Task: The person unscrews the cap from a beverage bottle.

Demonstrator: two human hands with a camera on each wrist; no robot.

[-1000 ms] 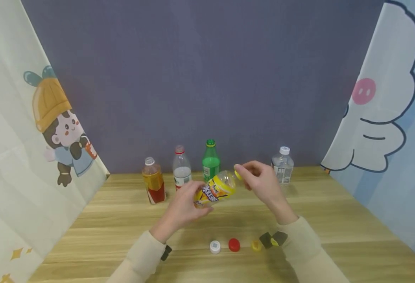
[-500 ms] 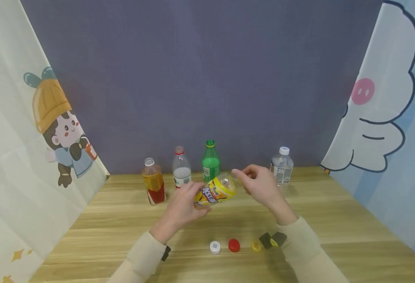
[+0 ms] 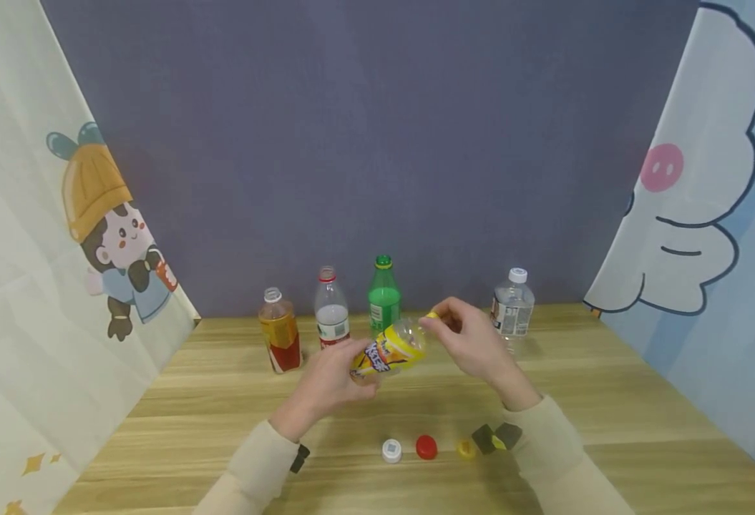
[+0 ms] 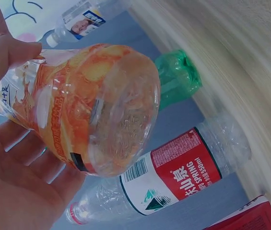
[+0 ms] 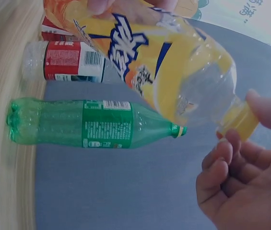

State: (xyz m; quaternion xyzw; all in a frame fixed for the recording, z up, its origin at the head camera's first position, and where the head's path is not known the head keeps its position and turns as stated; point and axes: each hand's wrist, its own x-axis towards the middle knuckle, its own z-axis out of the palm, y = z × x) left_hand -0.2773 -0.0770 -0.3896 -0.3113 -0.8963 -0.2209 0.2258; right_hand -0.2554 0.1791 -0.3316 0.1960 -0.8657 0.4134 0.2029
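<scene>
My left hand [image 3: 328, 375] grips a yellow-labelled drink bottle [image 3: 386, 350] round its body, above the table. The bottle is tilted, its neck pointing up to the right; in the left wrist view the bottle's clear base [image 4: 125, 115] faces the camera. At the neck, my right hand [image 3: 476, 343] pinches the yellow cap [image 5: 241, 123] between thumb and fingers. The cap sits at the bottle's mouth; whether it is threaded on cannot be told. Three loose caps lie on the table below: a white cap [image 3: 391, 450], a red cap [image 3: 426, 447] and a yellow cap [image 3: 466, 449].
Behind my hands stand an amber-and-red bottle [image 3: 280, 332], a clear red-labelled bottle [image 3: 332, 311] and a green bottle [image 3: 384, 297], all uncapped. A clear bottle with a white cap [image 3: 517, 275] stands farther right. A dark curtain [image 3: 351, 143] hangs behind the wooden table [image 3: 210, 415].
My right fingers and thumb have shifted round the yellow cap, which was hidden half a second ago and shows again now. The bottle and left hand have shifted slightly left.
</scene>
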